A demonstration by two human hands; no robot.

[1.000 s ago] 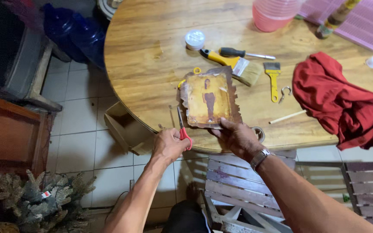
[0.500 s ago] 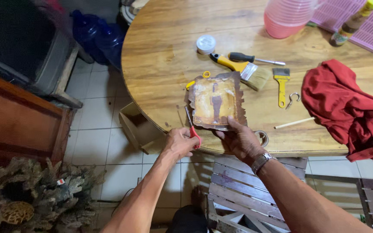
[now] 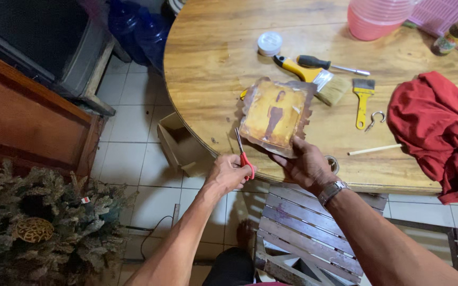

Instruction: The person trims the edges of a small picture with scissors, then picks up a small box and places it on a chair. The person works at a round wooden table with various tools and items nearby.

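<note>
Already the yellowed, plastic-covered photograph [image 3: 275,115] of a standing figure shows wavy, ragged margins on its right and upper sides, which reads as trimming partly done, while the lower left edge where the blades sit looks less worked; how much more is to come off cannot be judged. Furthest left of the two, the person's left hand [image 3: 228,173] is clenched round the red handles of a pair of small red-handled scissors [image 3: 242,151], whose thin metal blades point up and away and meet the lower left edge of the photograph; whether the blades are parted or closed is too small to tell. That puts the photograph just above and to the right of the left hand, joined to it only through the scissors. Next to the right, the right hand [image 3: 307,165], with a metal wristwatch [image 3: 333,190] behind it, grips the photograph's bottom edge from below, fingers spread under it and thumb on top, holding it tilted over the near rim of the round wooden bench [image 3: 213,63]. Beyond it on the bench lie a yellow-handled wide brush [image 3: 314,80], a black-handled screwdriver [image 3: 331,64] and a small yellow brush [image 3: 362,95], and furthest right a crumpled red cloth [image 3: 441,132], all well apart from both hands.
</note>
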